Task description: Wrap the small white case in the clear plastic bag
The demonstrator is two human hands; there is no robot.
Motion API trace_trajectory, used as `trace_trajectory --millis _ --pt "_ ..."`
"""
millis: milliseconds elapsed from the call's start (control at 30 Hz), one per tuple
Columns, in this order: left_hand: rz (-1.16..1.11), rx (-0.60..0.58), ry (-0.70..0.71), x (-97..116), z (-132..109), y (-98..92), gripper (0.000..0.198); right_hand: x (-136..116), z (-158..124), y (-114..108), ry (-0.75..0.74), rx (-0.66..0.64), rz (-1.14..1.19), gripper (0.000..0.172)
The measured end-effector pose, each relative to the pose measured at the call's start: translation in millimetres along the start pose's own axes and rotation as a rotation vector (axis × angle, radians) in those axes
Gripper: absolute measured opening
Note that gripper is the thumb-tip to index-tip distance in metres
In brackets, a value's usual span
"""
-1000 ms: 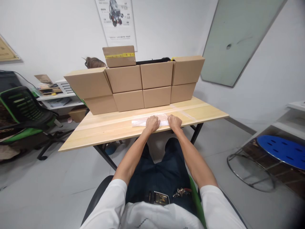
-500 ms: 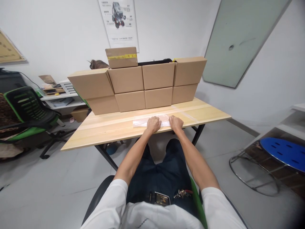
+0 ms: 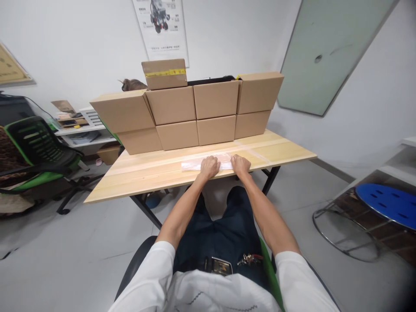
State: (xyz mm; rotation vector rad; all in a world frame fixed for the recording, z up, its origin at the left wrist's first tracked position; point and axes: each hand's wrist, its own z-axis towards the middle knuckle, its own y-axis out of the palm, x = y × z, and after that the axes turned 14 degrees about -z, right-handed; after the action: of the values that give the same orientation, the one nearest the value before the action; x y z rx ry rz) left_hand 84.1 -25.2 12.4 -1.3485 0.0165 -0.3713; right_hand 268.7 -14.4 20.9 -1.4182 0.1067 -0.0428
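A flat, whitish translucent plastic wrap, like a folded bag (image 3: 191, 166), lies near the front edge of the wooden table (image 3: 139, 177). My left hand (image 3: 210, 166) is closed on its middle, fingers curled over it. At its right end my right hand (image 3: 241, 165) is also closed, knuckles up. A short stretch of the plastic shows between the two hands. My fingertips are hidden, and what the plastic contains, if anything, cannot be made out.
Brown cardboard boxes (image 3: 175, 135) stand two high along the table's back, with a yellow-taped box (image 3: 165, 74) on top. Part of a head (image 3: 133, 85) shows behind them. An office chair (image 3: 35, 147) is at left, a blue stool (image 3: 388, 201) at right.
Both hands stay closed on the plastic in nearly the same place. The plastic lies slightly flatter between and beside them. The view has tilted down a little.
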Motion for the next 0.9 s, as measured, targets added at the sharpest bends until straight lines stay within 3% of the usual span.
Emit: trace_trajectory --millis 533,767,900 --pt "-0.052 -0.005 -0.001 3 -3 -0.7 0.048 9 4 9 0.02 0.035 0.043 0.057" --pt "-0.095 0.049 0.055 -2 -2 11.8 0.048 23 24 37 0.105 0.132 0.242 0.055" --pt "-0.129 0.064 0.076 -3 0 18.8 0.047 33 26 46 0.162 0.188 0.487 0.054"
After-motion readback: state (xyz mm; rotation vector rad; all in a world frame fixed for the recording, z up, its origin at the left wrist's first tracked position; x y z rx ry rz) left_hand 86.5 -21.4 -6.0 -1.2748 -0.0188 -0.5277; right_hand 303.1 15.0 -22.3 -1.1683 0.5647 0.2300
